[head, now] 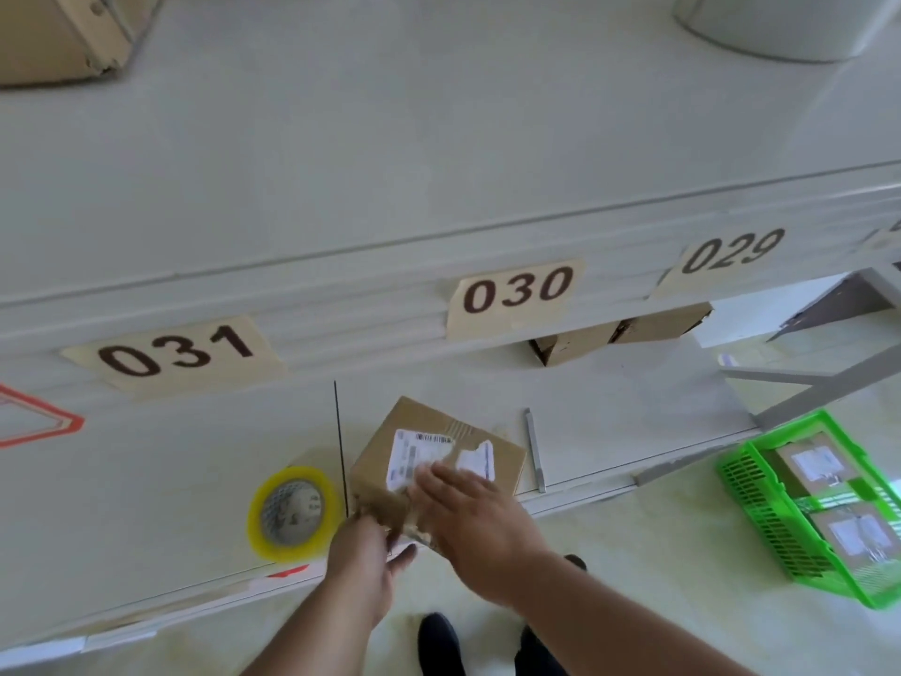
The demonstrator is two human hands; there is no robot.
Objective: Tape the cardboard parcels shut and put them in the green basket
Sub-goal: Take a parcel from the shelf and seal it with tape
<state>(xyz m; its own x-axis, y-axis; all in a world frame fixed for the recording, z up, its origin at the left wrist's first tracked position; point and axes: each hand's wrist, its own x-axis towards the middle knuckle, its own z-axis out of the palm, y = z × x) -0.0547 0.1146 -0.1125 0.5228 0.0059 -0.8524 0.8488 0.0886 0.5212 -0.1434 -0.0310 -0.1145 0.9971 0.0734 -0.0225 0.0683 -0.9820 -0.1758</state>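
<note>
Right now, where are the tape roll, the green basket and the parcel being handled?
tape roll (292,513): head view, on its yellow ring at the left edge of the core.
green basket (760,509): head view, on its near slatted wall.
parcel (390,446): head view, on bare cardboard left of the label.

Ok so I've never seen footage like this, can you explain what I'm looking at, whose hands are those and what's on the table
This one picture comes from a camera worn on a person's head, looking down at their own bare hands. No robot is involved. The left hand grips the near end of a cardboard parcel on a pale table; the right hand lies flat on top. A roll of tape sits beside it. On the floor to the right, a green basket already holds parcels.
</note>
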